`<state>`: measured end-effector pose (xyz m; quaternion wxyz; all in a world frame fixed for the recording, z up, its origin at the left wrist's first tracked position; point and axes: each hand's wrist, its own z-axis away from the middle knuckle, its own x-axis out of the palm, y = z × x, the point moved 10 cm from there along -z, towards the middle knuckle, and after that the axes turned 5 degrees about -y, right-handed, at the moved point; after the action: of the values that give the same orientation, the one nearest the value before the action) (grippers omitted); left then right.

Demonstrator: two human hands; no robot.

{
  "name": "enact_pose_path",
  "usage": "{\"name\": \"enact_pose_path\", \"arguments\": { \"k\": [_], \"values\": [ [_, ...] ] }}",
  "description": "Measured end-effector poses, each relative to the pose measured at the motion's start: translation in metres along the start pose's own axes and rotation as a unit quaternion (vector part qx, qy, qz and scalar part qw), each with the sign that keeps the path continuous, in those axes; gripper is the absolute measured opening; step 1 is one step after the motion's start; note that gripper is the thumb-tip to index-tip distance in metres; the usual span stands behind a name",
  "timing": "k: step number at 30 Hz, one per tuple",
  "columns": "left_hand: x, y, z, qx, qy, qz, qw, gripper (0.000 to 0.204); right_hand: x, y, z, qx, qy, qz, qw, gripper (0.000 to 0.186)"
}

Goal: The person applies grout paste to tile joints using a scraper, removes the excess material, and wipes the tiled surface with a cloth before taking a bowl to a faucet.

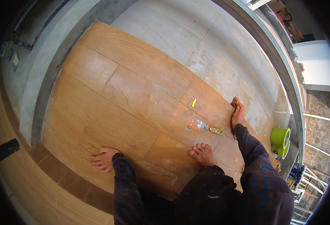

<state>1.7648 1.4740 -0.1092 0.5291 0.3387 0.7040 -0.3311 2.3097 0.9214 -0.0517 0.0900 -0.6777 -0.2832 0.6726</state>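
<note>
My left hand (104, 159) lies on the wood-look floor tiles (108, 108), fingers spread and nothing in them. At the boundary between the wood-look and grey tiles, my right hand (239, 115) is closed on a brown, crumpled cloth (236, 102); part of it is hidden by the fingers. To the left of that hand lies a scraper (198, 125) with a wide, smeared blade and a green-ended handle. A small yellow strip (194, 102) rests on the tiles beyond the scraper. My bare foot (203, 154) stands on the floor between my hands.
Grey tiles (213, 56) stretch beyond the wood-look ones. A lime-green bucket (280, 143) stands at the right, with a dark blue package (296, 174) nearer me. A grey ledge (52, 75) borders the left, and a metal frame track (274, 47) curves along the far right.
</note>
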Motion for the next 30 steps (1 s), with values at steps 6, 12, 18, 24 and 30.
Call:
{"name": "enact_pose_path", "arguments": {
  "k": [6, 12, 18, 24, 30],
  "values": [
    [0.011, -0.011, -0.041, 0.038, 0.05, 0.007, 0.998, 0.064, 0.032, -0.19, 0.002, -0.078, 0.009, -0.175, 0.981, 0.033],
    [0.02, -0.008, -0.042, 0.032, 0.046, 0.069, 0.996, 0.062, 0.128, -0.445, 0.145, -0.259, -0.337, -0.285, 0.859, 0.046],
    [0.042, -0.002, -0.049, 0.031, 0.064, 0.085, 0.994, 0.061, 0.198, -0.445, 0.261, -0.583, -0.231, -0.092, 0.773, 0.044],
    [0.022, -0.026, -0.032, -0.007, 0.076, 0.09, 0.993, 0.059, 0.199, -0.393, 0.156, -0.478, -0.191, 0.031, 0.857, 0.037],
    [0.001, -0.014, -0.019, -0.005, 0.022, 0.132, 0.991, 0.063, 0.113, -0.245, -0.008, -0.246, -0.047, 0.084, 0.964, 0.034]
  ]
}}
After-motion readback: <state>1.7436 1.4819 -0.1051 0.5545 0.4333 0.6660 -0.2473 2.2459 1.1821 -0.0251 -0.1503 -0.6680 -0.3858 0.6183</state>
